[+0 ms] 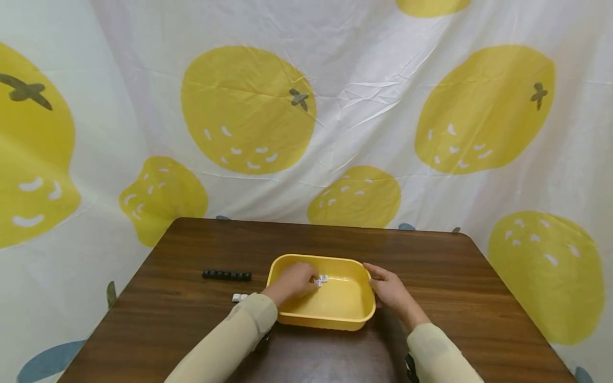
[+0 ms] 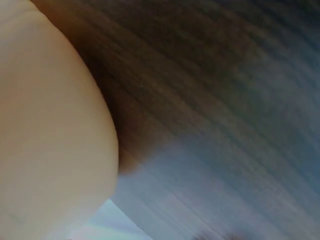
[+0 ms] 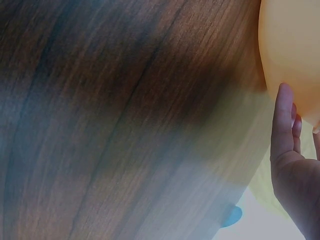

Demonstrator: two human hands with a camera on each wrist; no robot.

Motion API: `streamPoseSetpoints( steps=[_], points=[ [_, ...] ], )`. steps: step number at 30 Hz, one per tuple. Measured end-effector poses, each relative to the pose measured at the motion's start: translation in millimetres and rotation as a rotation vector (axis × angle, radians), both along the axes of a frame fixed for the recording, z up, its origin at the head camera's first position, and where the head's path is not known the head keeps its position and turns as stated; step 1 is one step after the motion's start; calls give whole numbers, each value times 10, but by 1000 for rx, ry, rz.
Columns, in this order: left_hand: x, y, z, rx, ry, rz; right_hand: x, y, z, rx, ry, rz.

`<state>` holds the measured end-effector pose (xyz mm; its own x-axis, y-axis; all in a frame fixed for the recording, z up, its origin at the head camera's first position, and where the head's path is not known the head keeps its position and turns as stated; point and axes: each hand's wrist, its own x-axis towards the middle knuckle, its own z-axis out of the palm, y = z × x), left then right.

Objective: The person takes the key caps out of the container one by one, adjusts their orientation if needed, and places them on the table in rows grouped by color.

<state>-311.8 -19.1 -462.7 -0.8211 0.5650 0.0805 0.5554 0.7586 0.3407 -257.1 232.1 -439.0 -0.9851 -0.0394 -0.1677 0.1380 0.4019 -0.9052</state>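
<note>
A yellow plastic tub (image 1: 325,322) stands on the table. My left hand (image 1: 298,279) reaches over its left side, fingers bent down at small white blocks with dark marks, perhaps keycaps (image 1: 324,279). It seems to pinch one between thumb and fingers; the fingertips are partly hidden. On the tub's right side my right hand (image 1: 390,290) rests at the rim. The right wrist view shows its fingers (image 3: 283,117) mostly straight against the tub's outer wall (image 3: 290,50). In the left wrist view only the blurred tub wall (image 2: 55,130) and table appear.
Left of the tub lies a straight row of small black blocks (image 1: 226,275). White blocks (image 1: 237,298) sit nearer, partly covered by the left forearm. A lemon-print cloth (image 1: 354,53) hangs behind the brown wooden table (image 1: 460,276).
</note>
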Motion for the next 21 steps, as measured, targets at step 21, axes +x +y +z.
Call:
streamPoseSetpoints(
  steps=[21],
  points=[
    [-63, 11, -52, 106, -38, 5, 3, -2, 21, -6, 2, -6]
  ],
)
